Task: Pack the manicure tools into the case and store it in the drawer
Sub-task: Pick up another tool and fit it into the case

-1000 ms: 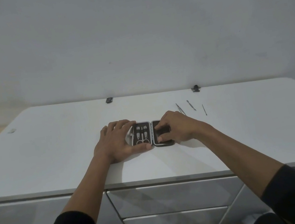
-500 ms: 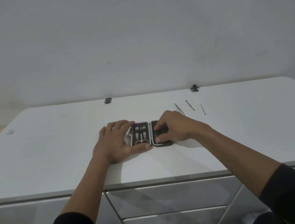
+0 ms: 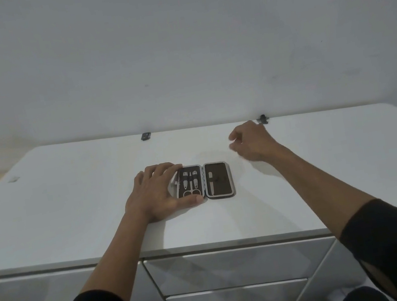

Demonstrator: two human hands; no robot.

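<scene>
White bench [image 3: 71, 211] carries the open manicure case [image 3: 204, 181] near its middle, scissors [image 3: 190, 187] and clippers strapped in the left half, a nail file [image 3: 211, 181] in the right. The left hand [image 3: 157, 192] presses flat on the case's left edge. The right hand [image 3: 250, 143] has left the case and reaches toward the back edge, fingers loosely curled, apparently empty, likely for the loose tools it hides.

Head cam, fwd-down over countertop [image 3: 71, 211]
</scene>
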